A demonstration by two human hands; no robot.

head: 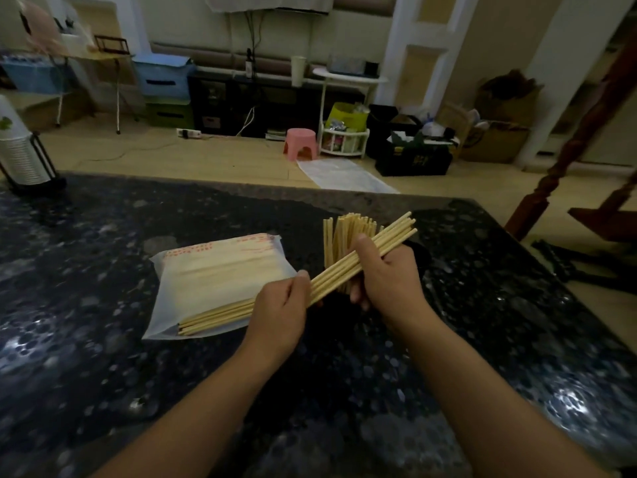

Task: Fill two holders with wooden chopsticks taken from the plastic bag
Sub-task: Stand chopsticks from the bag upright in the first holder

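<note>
Chopsticks (pixel 344 270) — across both grips | left hand (pixel 279 305) | right hand (pixel 389 274)

Matt pale wooden chopsticks (pixel 365 257), translucent plastic bag (pixel 217 281), glossy speckled stone countertop (pixel 103 357)

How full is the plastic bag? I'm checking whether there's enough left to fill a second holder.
Still well stocked: the plastic bag bulges with pale chopsticks along its whole length, and several ends stick out of its open near edge. No exact count possible.

Dim room with pale walls (pixel 362 32) and a light wood floor (pixel 213 157). A pink stool (pixel 300 142), blue crates (pixel 162 75) and what may be a dark cabinet (pixel 220 101) line the wall.
</note>
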